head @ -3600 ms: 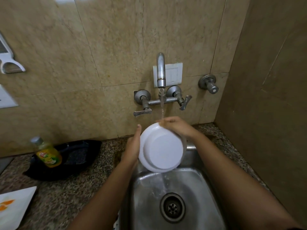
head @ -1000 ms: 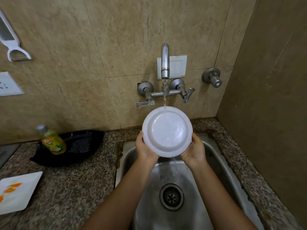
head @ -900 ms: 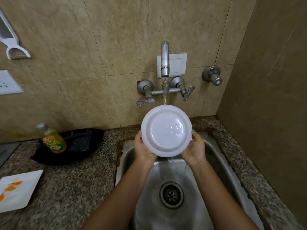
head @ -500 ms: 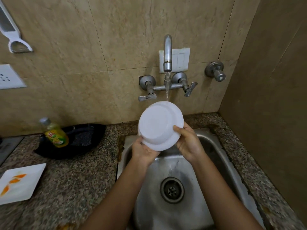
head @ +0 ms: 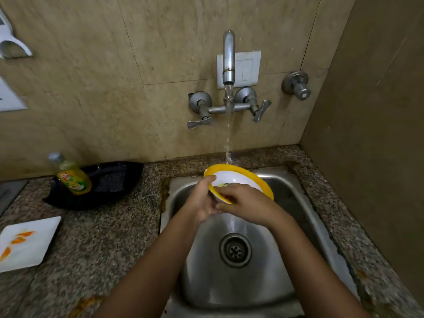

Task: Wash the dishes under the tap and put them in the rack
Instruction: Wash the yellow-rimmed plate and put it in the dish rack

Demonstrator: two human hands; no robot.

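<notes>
Turned over and lowered since half a second ago, the bowl (head: 243,179) is now held face-up above the sink (head: 263,285), its far rim just under the stream (head: 227,143) from the tap (head: 228,58). Speckled, rough-looking granite is seen on the desk (head: 103,237); the sink is smooth brushed steel with a round drain (head: 235,250). The bowl is round and shallow, white inside with a yellow rim. It is judged light, stiff plastic, slippery when wet, and best taken by the rim. Its left rim is gripped by the left hand (head: 202,199); the near rim is clamped by the right hand (head: 249,200), fingers laid inside.
</notes>
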